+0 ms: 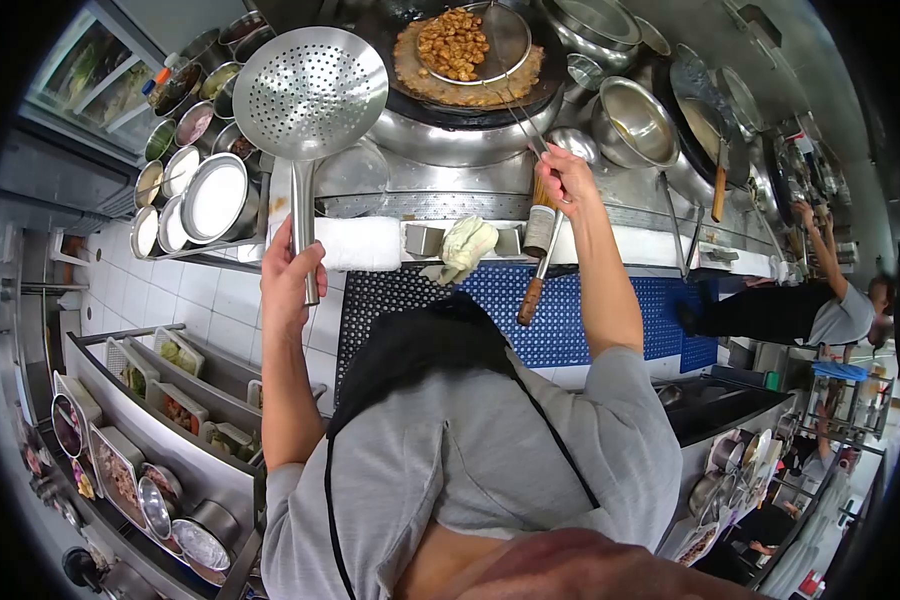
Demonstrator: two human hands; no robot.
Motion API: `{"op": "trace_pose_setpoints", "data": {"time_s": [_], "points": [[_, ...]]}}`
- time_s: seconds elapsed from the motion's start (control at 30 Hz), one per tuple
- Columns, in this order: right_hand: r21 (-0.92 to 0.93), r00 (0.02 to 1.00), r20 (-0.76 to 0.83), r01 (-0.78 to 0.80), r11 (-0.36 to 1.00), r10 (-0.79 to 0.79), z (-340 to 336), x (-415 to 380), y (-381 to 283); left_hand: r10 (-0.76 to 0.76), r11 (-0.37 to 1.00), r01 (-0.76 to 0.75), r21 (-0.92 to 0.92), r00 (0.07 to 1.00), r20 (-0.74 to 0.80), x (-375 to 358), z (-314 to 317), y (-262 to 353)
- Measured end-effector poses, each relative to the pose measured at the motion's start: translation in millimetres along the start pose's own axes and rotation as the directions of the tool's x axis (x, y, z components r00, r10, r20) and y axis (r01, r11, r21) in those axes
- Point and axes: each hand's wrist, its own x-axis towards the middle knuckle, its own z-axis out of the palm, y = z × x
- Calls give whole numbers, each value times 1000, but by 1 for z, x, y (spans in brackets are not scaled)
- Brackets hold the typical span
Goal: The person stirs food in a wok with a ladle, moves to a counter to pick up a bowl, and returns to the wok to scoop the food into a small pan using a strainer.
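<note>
My left hand point(292, 270) is closed round the steel handle of a large perforated skimmer point(312, 90), its round bowl raised to the left of the wok and bare of food. My right hand point(567, 180) pinches the thin handle of a wire mesh strainer point(508, 45). Browned fried pieces point(452, 45) lie heaped in the strainer's left side. Beneath it, foamy brown oil point(410, 68) fills the wok point(545, 100). Below my right hand a wooden-handled brush point(538, 225) and a wooden-handled tool point(532, 300) rest at the counter edge.
Left of the stove, a rack holds several seasoning pots, including a pot of white contents point(215, 197). A crumpled cloth point(467, 245) hangs on the front ledge. Steel bowls point(635, 122) and another wok point(695, 110) stand right. A co-worker point(830, 310) is farther right.
</note>
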Motion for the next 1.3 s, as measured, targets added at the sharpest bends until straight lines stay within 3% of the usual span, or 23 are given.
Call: {"op": "trace_pose_setpoints", "data": {"time_s": [0.1,0.2,0.27,0.33,0.4,0.47,0.57,0.63,0.7,0.73,0.83,0.93,1.07,1.17,1.2,1.3], "points": [[-79,993,-102,44,996,-52,10,-20,-8,13,1000,-13,9,1000,15,3,0,1],[-438,963,-222,43,898,-154,19,-27,-22,30,998,-32,59,999,22,9,5,7],[-606,953,-192,72,792,-234,30,-30,-33,45,989,-45,140,999,4,20,7,15],[-812,951,-170,13,584,-257,36,-27,-51,97,964,-97,246,995,12,34,17,31],[-949,894,-86,60,309,-440,32,-20,-59,172,908,-181,378,983,59,61,20,38],[-978,862,-40,69,195,-506,48,-28,-73,265,784,-264,561,961,82,103,22,41],[-996,793,83,41,-84,-603,63,-32,-96,417,474,-312,824,903,102,165,31,40],[-991,771,94,11,-135,-629,55,-17,-105,497,282,-306,909,858,134,185,54,54],[-987,783,61,-44,-154,-619,56,-12,-117,430,233,-266,935,891,146,208,72,66],[-972,729,135,-33,-232,-671,53,-7,-116,395,207,-247,947,906,150,217,81,69],[-890,887,-319,-159,427,-335,63,-14,-125,330,165,-155,974,939,93,240,100,70],[-723,902,-382,-158,672,-199,58,-17,-111,272,147,-112,983,960,69,248,115,67],[-456,916,-400,-221,862,23,69,-30,-93,138,203,-110,973,987,83,271,127,44],[-355,926,-357,-252,900,119,69,-22,-69,-51,374,-65,925,995,91,252,142,47],[-291,925,-352,-250,923,140,73,-19,-64,31,434,-84,897,996,78,244,147,41],[-151,939,-287,-238,959,188,73,9,-46,240,249,-232,940,955,172,235,159,30]]}}
